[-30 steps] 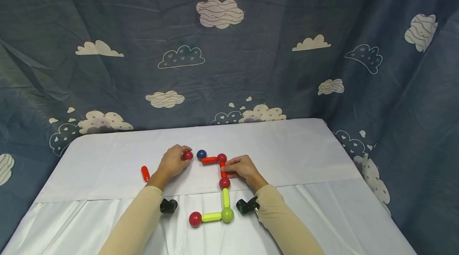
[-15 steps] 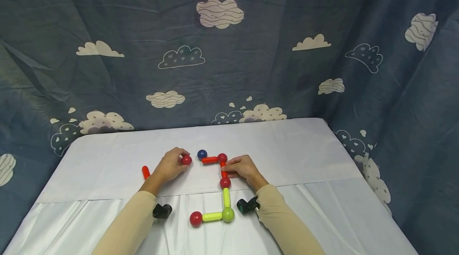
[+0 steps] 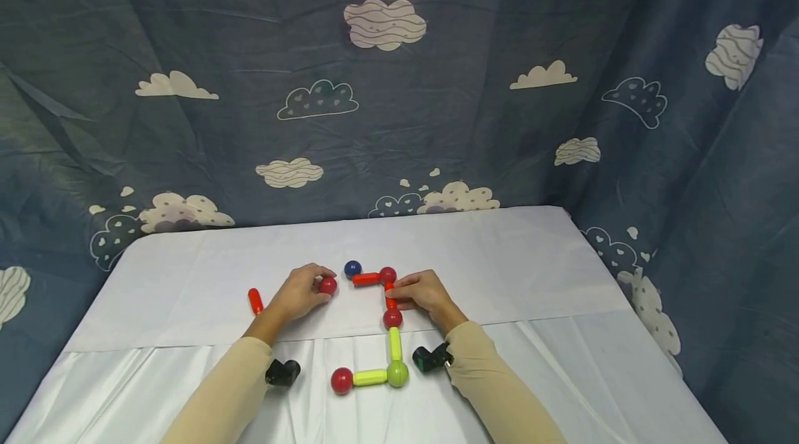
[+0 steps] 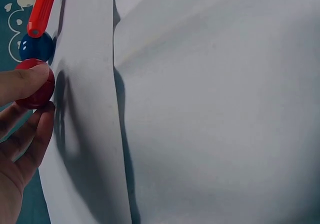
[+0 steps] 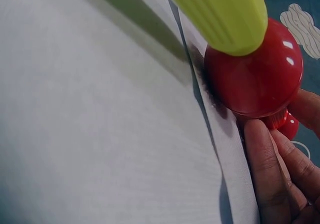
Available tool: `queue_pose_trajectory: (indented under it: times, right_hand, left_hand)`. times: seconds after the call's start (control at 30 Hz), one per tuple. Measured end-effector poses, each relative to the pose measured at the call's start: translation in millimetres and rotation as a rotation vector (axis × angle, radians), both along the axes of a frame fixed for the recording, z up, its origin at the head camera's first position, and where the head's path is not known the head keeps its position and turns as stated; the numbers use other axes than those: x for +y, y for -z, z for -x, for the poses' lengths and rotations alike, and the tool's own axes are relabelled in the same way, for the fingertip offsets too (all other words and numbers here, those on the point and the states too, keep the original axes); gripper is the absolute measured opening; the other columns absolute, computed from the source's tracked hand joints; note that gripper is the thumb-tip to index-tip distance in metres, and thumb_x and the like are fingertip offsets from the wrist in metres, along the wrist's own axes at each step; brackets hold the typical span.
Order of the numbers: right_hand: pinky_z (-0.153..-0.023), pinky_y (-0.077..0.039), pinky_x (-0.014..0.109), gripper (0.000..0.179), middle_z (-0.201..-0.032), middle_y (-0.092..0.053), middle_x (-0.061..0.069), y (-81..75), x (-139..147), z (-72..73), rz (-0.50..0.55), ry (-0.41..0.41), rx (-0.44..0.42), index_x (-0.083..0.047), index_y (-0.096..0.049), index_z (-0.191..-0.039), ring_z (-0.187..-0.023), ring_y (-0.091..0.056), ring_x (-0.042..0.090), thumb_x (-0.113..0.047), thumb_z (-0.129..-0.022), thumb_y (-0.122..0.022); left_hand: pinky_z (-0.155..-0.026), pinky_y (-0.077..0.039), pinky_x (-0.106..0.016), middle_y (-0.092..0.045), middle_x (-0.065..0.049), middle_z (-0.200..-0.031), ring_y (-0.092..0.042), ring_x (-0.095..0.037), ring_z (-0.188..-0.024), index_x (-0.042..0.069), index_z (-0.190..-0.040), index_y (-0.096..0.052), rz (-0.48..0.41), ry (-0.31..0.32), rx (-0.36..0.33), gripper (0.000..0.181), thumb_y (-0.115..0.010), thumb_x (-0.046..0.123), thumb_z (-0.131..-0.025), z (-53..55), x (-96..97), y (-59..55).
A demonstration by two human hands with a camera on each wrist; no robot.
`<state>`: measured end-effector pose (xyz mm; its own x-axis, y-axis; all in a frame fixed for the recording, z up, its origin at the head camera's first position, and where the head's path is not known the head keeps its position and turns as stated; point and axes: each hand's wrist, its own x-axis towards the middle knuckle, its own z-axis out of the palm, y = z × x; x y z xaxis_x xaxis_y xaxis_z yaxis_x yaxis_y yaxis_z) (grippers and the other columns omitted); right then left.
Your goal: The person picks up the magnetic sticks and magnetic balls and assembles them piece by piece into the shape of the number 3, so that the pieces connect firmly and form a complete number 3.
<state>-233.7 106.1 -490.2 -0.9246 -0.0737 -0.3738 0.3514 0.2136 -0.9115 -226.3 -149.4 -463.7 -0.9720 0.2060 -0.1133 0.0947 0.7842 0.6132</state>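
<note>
Item: my left hand point(image 3: 298, 295) pinches red ball point(image 3: 328, 285); right hand point(image 3: 424, 293) grips orange rod point(image 3: 388, 295). Risk: magnetic snap skews chain.

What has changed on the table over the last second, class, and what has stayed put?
The left hand has drawn the red ball it pinches a little toward the person, away from the blue ball. The right hand still grips the red rod of the chain; the chain and loose red rod are unmoved.
</note>
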Motion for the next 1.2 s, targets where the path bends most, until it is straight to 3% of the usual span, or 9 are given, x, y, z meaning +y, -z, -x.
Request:
queue_pose_trajectory:
  times: [0.43,1.2]
  right_hand:
    - [-0.061,-0.056,0.028,0.024,-0.088,-0.071,0.010,0.4,-1,0.5,-0.028,0.009,-0.017,0.002,-0.073,-0.096,-0.071,-0.070,0.018,-0.006,-0.075,-0.081]
    - [-0.063,-0.056,0.027,0.024,-0.088,-0.072,0.010,-1.6,-1,-0.1,-0.043,0.024,-0.035,-0.001,-0.072,-0.095,-0.071,-0.070,0.018,-0.009,-0.075,-0.082]
  left_hand:
    - [-0.085,-0.052,-0.038,-0.065,-0.007,-0.102,-0.059,-0.019,-0.091,0.008,-0.116,-0.065,-0.035,-0.056,0.004,0.040,-0.079,0.010,-0.078,4.3,10.6,4.3]
    - [-0.081,-0.054,-0.035,-0.066,-0.009,-0.101,-0.062,-0.019,-0.088,0.005,-0.112,-0.066,-0.072,-0.030,0.060,0.039,-0.080,0.007,-0.076,7.8,24.8,7.3]
